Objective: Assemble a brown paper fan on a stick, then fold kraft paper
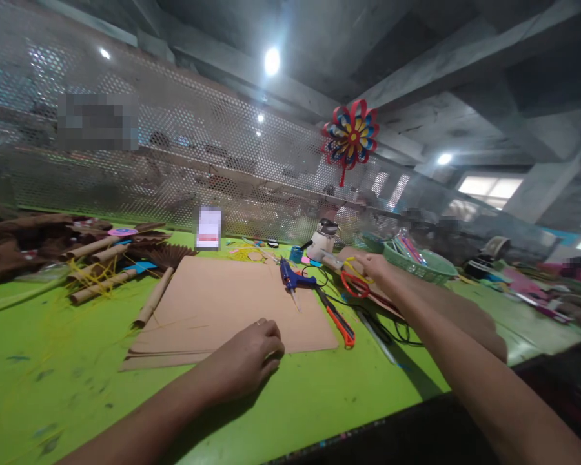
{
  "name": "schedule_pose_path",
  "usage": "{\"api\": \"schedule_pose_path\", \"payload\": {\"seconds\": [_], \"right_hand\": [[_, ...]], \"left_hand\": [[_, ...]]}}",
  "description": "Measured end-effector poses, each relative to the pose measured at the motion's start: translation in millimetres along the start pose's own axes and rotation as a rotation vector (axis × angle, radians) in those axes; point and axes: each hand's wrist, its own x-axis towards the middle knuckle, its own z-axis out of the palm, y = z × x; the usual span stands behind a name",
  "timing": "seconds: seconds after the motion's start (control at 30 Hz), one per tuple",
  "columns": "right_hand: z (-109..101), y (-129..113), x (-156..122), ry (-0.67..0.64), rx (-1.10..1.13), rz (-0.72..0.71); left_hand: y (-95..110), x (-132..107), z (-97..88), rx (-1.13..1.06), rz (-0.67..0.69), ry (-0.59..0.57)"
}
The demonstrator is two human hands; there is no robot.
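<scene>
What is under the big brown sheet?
More brown sheets, edges showing along its front, on the green table. The left hand rests on its near edge. Anything between the sheets is hidden.

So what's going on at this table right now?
A person is at a green table. Their left hand rests, fingers curled, on the near edge of a stack of brown cardboard sheets. Their right hand is stretched out to red-handled scissors; whether it grips them is unclear. A blue glue gun and an orange utility knife lie between the hands.
</scene>
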Motion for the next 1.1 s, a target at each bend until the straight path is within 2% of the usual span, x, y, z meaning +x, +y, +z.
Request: {"api": "schedule_pose_path", "payload": {"seconds": [0.1,0.27,0.37,0.47,0.63,0.73,0.9,1.1], "right_hand": [[-22.5,13.7,-6.3,0.046,0.043,0.107],[-71.4,38.5,-8.3,0.246,0.003,0.205],[-83.0,45.6,-8.6,0.34,-0.087,0.212],[-66.4,43.1,-15.7,0.352,-0.177,0.143],[-4.5,23.0,-43.2,0.256,-0.277,-0.082],[22.9,11.3,-60.7,0.178,-0.315,-0.204],[35.5,7.2,-74.0,0.096,-0.359,-0.397],[38.4,12.0,-67.2,0.053,-0.354,-0.426]], "left_hand": [[-2.0,0.2,1.1,-0.008,0.002,-0.001],[-3.0,1.6,1.7,-0.021,0.007,0.015],[-2.3,3.3,0.5,-0.002,0.004,-0.009],[-2.6,4.4,-0.3,0.027,0.005,-0.027],[-4.7,4.3,-0.3,0.029,0.005,-0.026],[-5.8,4.0,0.2,0.014,0.001,-0.026],[-11.3,5.0,2.8,0.009,0.006,-0.038],[-14.7,9.1,3.5,0.003,0.011,-0.058]]}}
